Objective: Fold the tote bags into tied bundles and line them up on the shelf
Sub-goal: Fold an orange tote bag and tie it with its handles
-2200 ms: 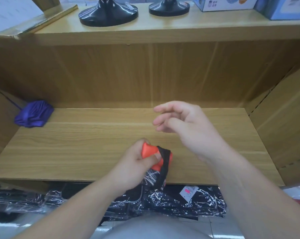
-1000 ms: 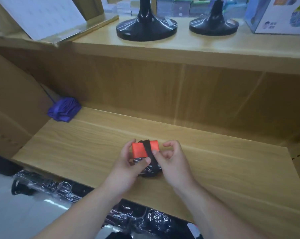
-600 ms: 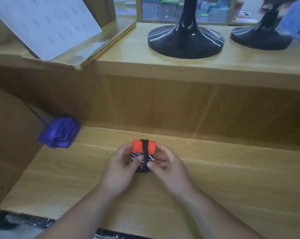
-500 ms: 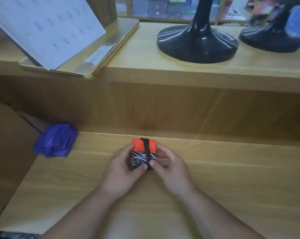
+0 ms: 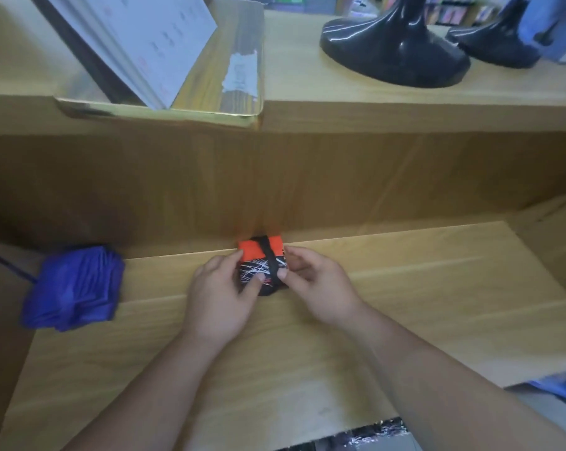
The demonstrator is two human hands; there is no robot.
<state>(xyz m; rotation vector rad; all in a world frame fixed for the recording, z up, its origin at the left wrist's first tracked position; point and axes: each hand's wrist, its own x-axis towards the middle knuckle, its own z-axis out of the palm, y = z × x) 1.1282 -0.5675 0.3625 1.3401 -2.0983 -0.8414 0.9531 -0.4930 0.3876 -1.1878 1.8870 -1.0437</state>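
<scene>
Tied bundle (image 5: 254,250): a small folded tote bag, orange on top and black with white scribbled lines on the front. It sits in the middle of the frame, at the back of the shelf and close against the back panel.
Black strap (image 5: 268,260): runs over the bundle from top to front, a little right of its middle.
Left hand (image 5: 221,297): holds the bundle's left side. The fingers are curled along that edge and the thumb is laid on the patterned front.
Right hand (image 5: 320,288): holds the bundle's right side with curled fingers, and the thumb tip presses against the strap.
Shelf (image 5: 437,288): a light wood board that fills the lower half of the frame and carries both bundles.
Purple bundle (image 5: 73,288): lies at the left edge of the frame in the shelf's left corner, well apart from the orange one. A thin purple cord trails off to its left.
Back panel (image 5: 307,183): darker wood across the middle of the frame.
Upper ledge (image 5: 294,76): across the top of the frame.
Gold tray (image 5: 164,113): upper left, on the ledge, with white sheets (image 5: 145,37) leaning in it.
Black stand bases: two glossy ones, upper right, one nearer (image 5: 395,53) and one at the far right (image 5: 493,43).
Wrapped dark goods (image 5: 372,434): seen below the shelf's front edge at the bottom of the frame.
Blue item (image 5: 564,388): lower right, too blurred to tell what it is.
</scene>
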